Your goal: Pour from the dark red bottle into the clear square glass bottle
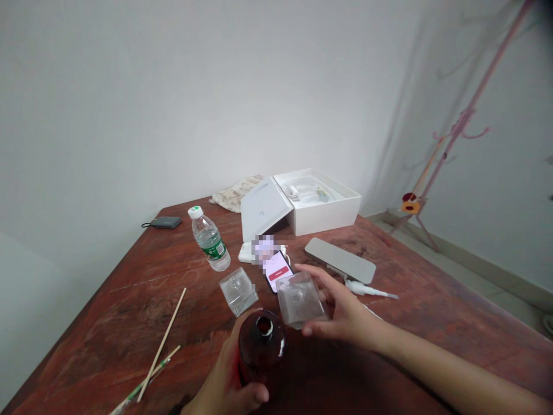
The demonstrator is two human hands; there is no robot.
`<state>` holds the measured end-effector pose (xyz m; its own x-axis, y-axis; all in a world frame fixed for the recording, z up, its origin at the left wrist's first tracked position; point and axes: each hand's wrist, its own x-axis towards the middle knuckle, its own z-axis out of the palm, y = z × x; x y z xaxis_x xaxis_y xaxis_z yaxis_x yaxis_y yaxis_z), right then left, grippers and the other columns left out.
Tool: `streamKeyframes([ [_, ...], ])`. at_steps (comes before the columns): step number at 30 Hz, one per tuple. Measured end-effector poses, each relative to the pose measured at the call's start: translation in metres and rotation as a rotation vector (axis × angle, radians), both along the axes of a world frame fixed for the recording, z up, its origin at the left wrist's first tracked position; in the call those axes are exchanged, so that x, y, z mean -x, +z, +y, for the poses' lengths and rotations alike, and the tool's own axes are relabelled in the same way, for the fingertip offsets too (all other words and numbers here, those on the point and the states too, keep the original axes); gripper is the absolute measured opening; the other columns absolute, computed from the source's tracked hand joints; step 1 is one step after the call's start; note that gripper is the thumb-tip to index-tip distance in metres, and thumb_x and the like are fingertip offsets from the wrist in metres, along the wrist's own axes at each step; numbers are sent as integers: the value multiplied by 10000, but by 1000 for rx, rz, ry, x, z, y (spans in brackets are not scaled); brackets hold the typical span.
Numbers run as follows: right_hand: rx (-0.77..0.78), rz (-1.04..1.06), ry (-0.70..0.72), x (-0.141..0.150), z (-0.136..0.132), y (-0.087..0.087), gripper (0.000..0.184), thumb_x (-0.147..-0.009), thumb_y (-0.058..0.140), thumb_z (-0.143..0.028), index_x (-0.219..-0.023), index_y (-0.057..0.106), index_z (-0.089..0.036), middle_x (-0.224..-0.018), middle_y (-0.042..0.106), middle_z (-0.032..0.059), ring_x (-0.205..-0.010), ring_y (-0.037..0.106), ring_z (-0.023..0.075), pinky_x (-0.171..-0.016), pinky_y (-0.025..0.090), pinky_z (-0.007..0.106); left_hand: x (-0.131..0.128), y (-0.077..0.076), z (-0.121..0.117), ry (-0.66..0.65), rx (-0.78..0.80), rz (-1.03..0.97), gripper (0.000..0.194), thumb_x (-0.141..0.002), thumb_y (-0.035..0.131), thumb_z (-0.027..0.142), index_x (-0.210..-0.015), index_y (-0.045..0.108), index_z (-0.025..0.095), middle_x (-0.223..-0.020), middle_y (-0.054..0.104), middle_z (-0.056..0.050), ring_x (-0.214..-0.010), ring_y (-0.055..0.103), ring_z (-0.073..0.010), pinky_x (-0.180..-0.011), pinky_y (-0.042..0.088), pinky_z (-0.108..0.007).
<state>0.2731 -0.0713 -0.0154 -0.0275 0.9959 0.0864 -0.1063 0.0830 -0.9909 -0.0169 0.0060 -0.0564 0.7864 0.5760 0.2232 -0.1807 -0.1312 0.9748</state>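
My left hand is wrapped around a dark brown bottle at the front of the table. The bottle has no cap, and its round mouth faces up. In my right hand is a clear square bottle, gripped by its side between thumb and fingers, just right of the brown bottle. A similar clear square bottle rests on the table beyond my left hand. To the right lies a white pump top with a thin tube. Behind my right hand is a lit phone, partly blurred out.
Farther back stand a water bottle and an open white box with its lid leaning. A silver-grey slab lies at right, wooden chopsticks at left. A dark pouch-like device and a cloth are near the wall.
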Motion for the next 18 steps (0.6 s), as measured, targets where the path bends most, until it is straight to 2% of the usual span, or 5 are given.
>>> streamKeyframes([
  [5, 40, 14, 2, 0, -2, -1, 1067, -704, 1064, -240, -1563, 440, -339, -1244, 787, 43, -874, 806, 173, -685, 594, 220, -5, 6, -3, -16, 51, -45, 948, -840, 897, 751, -1586, 555, 277, -1539, 640, -166, -1430, 588, -473, -1218, 463, -547],
  [10, 18, 31, -9, 1, -2, 0, 1039, -698, 1070, -250, -1545, 475, -334, -1342, 740, 64, -925, 807, 186, -739, 619, 248, -6, 2, 0, -39, 50, -80, 905, -863, 902, 714, -1587, 544, 304, -1559, 631, -152, -1442, 584, -456, -1217, 461, -529],
  [12, 25, 34, -3, 1, -2, 0, 1037, -705, 1065, -251, -1552, 472, -334, -1319, 748, 64, -910, 809, 189, -727, 619, 251, -5, 1, 0, -30, 54, -75, 904, -864, 902, 714, -1590, 542, 312, -1573, 622, -150, -1456, 572, -457, -1223, 456, -529],
  [18, 32, 39, 1, 0, -2, -2, 1036, -715, 1056, -238, -1561, 469, -346, -1294, 769, 62, -888, 809, 192, -716, 614, 250, -8, 10, -2, -50, 74, -73, 905, -846, 915, 714, -1570, 572, 292, -1538, 649, -165, -1447, 585, -468, -1223, 457, -557],
])
